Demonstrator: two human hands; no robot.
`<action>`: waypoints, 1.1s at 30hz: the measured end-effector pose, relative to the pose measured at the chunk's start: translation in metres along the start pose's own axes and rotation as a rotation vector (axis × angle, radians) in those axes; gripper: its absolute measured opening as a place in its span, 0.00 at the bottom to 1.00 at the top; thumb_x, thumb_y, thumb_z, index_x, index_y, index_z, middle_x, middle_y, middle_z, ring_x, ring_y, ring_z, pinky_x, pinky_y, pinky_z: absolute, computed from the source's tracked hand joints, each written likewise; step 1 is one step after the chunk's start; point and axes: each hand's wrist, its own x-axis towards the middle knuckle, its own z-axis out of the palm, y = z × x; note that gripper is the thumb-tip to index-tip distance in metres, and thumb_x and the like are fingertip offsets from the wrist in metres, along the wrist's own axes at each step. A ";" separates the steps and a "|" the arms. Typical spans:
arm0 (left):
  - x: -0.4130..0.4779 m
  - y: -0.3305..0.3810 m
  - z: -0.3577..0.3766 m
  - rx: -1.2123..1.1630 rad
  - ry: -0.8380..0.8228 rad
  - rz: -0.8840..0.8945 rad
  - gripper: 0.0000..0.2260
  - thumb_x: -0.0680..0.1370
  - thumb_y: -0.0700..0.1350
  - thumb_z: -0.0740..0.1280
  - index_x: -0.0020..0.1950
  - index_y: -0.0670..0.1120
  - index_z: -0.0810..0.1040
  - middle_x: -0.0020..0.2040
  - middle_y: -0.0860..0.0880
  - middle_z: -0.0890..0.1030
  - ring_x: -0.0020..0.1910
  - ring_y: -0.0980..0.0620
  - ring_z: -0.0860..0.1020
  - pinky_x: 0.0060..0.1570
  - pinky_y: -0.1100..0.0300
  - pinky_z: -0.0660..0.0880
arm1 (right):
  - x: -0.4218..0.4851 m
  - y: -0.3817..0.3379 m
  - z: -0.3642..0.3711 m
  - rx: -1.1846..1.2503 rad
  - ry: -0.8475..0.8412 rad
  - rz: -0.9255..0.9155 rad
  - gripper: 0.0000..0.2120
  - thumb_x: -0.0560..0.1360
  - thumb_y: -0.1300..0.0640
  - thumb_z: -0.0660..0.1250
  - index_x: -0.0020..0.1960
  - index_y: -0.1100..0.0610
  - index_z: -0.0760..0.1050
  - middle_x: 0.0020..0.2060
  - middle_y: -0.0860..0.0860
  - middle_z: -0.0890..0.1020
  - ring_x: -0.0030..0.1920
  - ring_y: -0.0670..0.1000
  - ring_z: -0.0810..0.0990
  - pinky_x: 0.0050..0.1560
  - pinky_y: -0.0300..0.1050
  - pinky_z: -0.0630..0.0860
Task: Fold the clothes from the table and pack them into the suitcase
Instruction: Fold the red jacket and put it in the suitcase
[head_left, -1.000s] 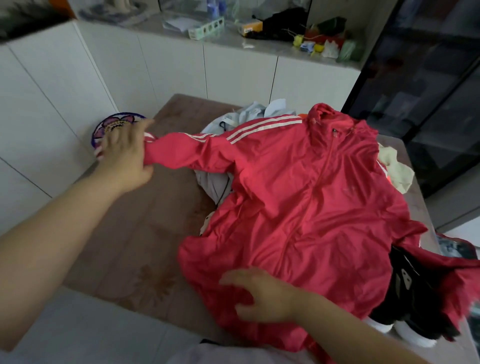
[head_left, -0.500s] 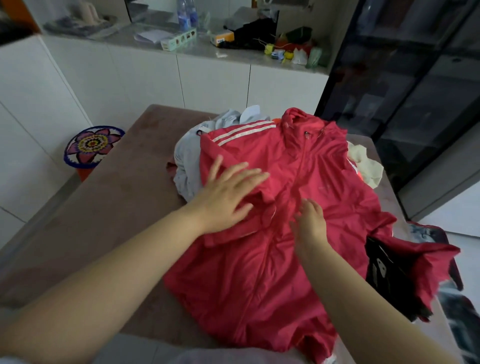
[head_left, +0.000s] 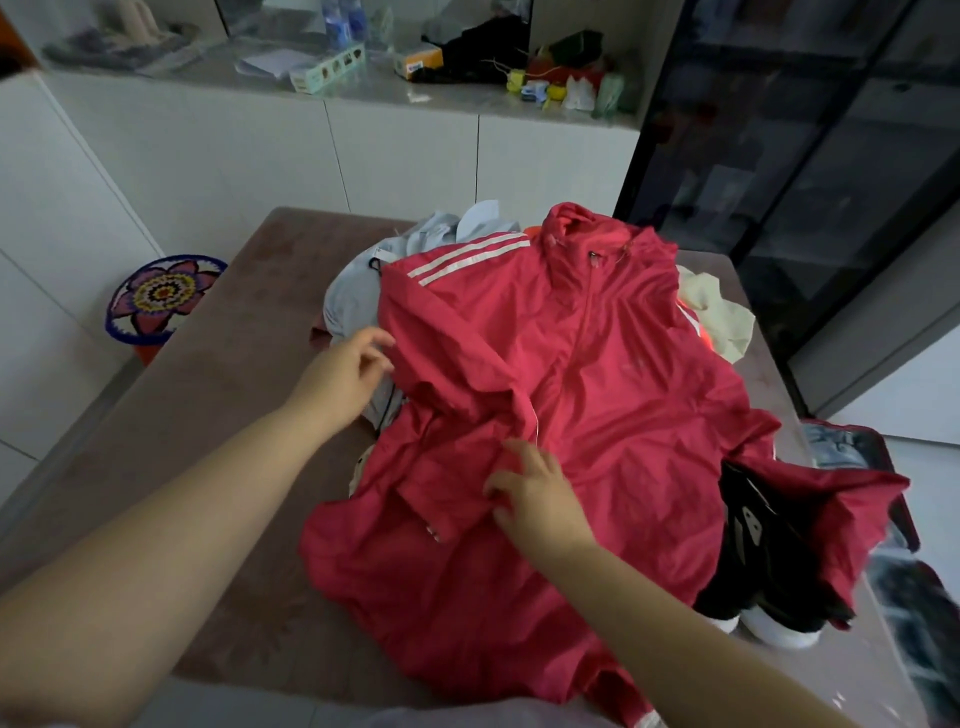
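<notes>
1. Right hand (head_left: 537, 496): fingers spread, lying flat on the folded-in sleeve (head_left: 467, 467) close to its cuff. It grips nothing.
2. Left hand (head_left: 345, 374): fingers loosely bent, tips at the jacket's 9 o'clock edge. Whether they pinch the cloth cannot be told.
3. Red jacket (head_left: 597, 405): front up, collar at 12 o'clock, spread over the pile at mid-table. The other sleeve (head_left: 841, 499) trails to 4 o'clock over black shoes (head_left: 769, 571).
4. Table (head_left: 234, 364): carries a grey garment (head_left: 353, 296) at 11 o'clock and a cream garment (head_left: 717, 312) at 2 o'clock.
5. Suitcase (head_left: 872, 441): partly in view at 3 o'clock, beyond the table edge.

Step in hand, as judged: first sleeve fold laid and being smoothed.
Next move calls for lifting the trailing sleeve clear of the shoes and laying it across to match.
</notes>
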 end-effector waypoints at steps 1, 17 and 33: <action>0.006 0.001 -0.005 0.029 0.063 0.040 0.12 0.77 0.36 0.63 0.60 0.43 0.74 0.44 0.50 0.78 0.47 0.48 0.77 0.51 0.54 0.72 | -0.001 0.011 -0.011 0.100 0.095 -0.007 0.14 0.65 0.60 0.66 0.48 0.51 0.82 0.65 0.57 0.72 0.63 0.61 0.71 0.64 0.47 0.66; 0.148 0.009 0.010 0.382 -0.093 0.236 0.14 0.70 0.46 0.74 0.53 0.42 0.81 0.57 0.39 0.78 0.61 0.38 0.72 0.65 0.49 0.63 | -0.044 0.133 -0.102 0.134 -0.070 0.539 0.37 0.64 0.49 0.78 0.68 0.49 0.65 0.51 0.45 0.76 0.56 0.48 0.76 0.56 0.42 0.71; 0.188 0.000 -0.029 0.482 -0.209 0.210 0.12 0.73 0.52 0.70 0.46 0.44 0.81 0.46 0.42 0.81 0.51 0.40 0.77 0.52 0.54 0.68 | -0.002 0.171 -0.138 0.951 0.577 0.754 0.17 0.71 0.61 0.73 0.57 0.50 0.76 0.51 0.52 0.80 0.45 0.51 0.80 0.40 0.49 0.79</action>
